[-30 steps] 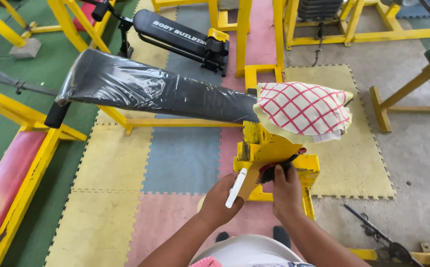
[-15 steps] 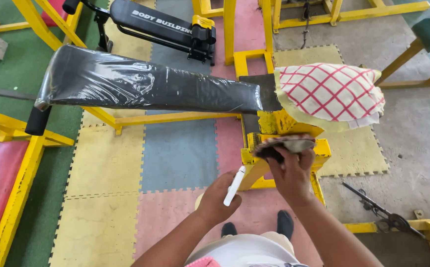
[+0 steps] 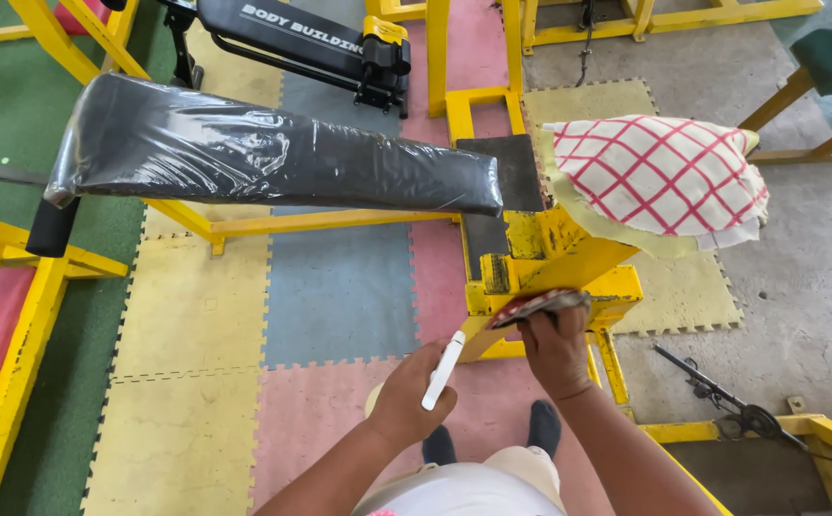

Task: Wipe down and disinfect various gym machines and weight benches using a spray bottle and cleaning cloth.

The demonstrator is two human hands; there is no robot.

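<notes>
R hand (image 3: 556, 351) presses rag (image 3: 535, 306) on yellow frame (image 3: 569, 263); L hand (image 3: 406, 392) grips white tool (image 3: 443, 370).

Seen from above, a person's two bare forearms reach forward, with no sleeves, watch or rings visible. The left hand (image 3: 406, 394) and right hand (image 3: 556, 350) wear no gloves. Light, whitish clothing covers the lower body at the bottom edge of the view, with a small patch of pink fabric. Dark socks (image 3: 542, 423) cover both feet.
</notes>
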